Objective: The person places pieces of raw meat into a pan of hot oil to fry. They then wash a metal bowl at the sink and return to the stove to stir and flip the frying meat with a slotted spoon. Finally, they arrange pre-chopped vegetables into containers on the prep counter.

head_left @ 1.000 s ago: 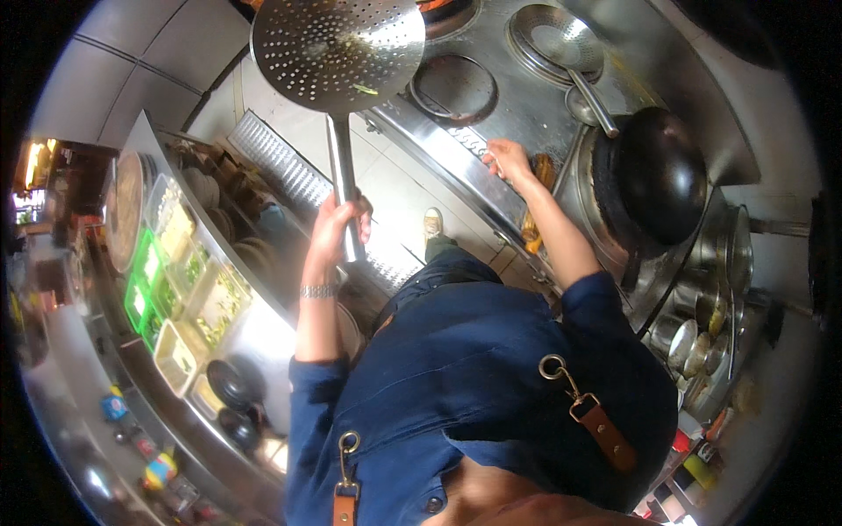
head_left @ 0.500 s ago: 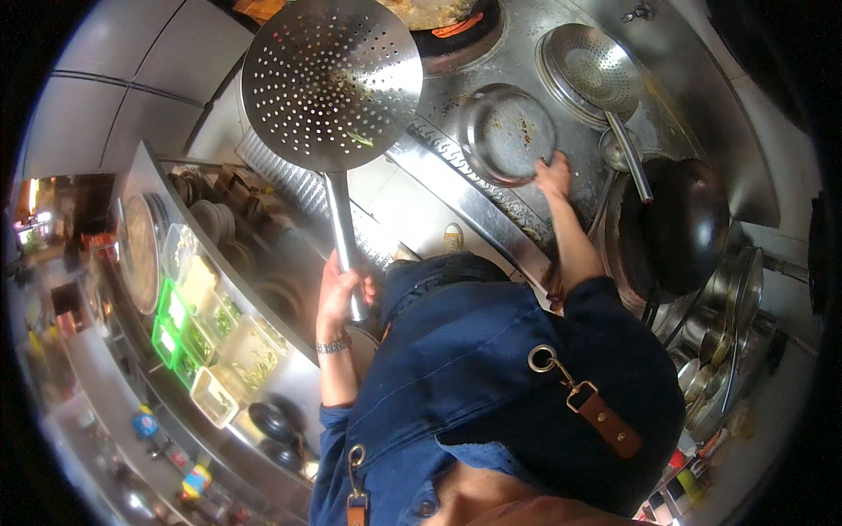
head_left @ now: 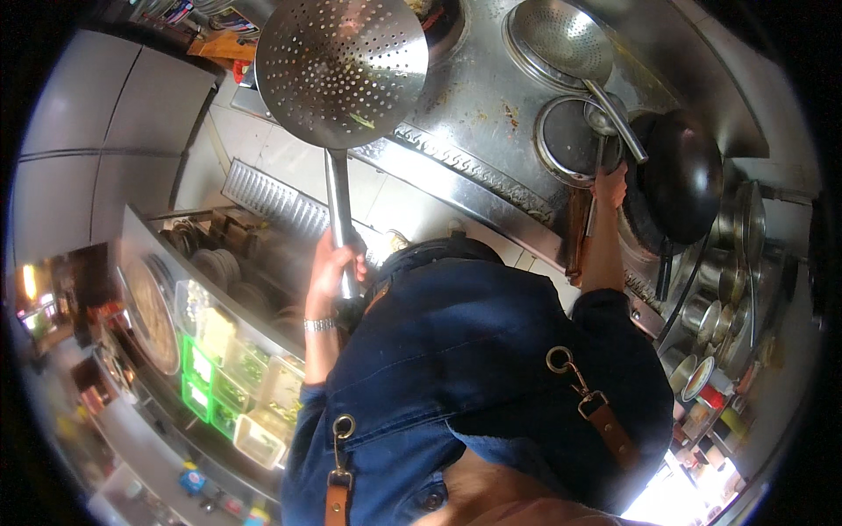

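Note:
My left hand point(head_left: 331, 267) is wrapped round the steel handle of a big perforated skimmer point(head_left: 344, 66), held up with its round face toward me and a green scrap stuck on it. At the stove's right side my right hand point(head_left: 609, 186) is closed round the thin handle of a steel ladle point(head_left: 605, 114). The ladle's bowl rests over the right part of a shallow round metal basin point(head_left: 566, 145), next to my fingers. Just beyond lies a second perforated strainer point(head_left: 561, 39), its handle slanting down past the ladle.
A dark wok point(head_left: 684, 180) stands right of my hand, with pots point(head_left: 702, 311) beyond it. A steel stove edge point(head_left: 465, 193) crosses ahead. To the left are a counter with green and clear food tubs point(head_left: 259, 438), a round tray point(head_left: 149, 316) and stacked plates point(head_left: 215, 267).
My right hand has moved right from the basin's rim to the ladle handle. The basin has shifted right, by the ladle. My left hand still holds the skimmer up.

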Demonstrator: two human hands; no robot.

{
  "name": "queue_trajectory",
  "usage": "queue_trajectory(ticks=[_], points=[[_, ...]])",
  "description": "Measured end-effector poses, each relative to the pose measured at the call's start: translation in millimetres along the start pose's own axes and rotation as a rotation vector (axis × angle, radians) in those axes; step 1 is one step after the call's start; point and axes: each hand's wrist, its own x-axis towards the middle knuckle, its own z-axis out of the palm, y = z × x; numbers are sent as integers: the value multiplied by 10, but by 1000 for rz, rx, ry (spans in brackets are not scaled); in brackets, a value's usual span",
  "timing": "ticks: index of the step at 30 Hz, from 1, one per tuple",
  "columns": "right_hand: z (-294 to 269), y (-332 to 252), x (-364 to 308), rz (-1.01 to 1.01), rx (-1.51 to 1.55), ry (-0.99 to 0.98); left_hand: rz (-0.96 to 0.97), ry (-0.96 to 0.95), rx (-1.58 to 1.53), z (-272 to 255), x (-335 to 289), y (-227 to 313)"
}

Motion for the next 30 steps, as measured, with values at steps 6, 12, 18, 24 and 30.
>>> queue_trajectory(ticks=[6,12,18,24,30], points=[[136,-73,155,-22,-308,-25,6,-57,11,-65,94,115],[464,-777,46,-193,-321,-157,-3,19,-8,-130,-30,199],[830,-1518,-344,-312,-154,-227,22,128,8,-138,-162,226],[675,-1462,-299,-380,-63,-239,36,152,-44,-126,-237,221],[368,-537,95,-298,-240,-97,54,160,-57,-57,-248,160]])
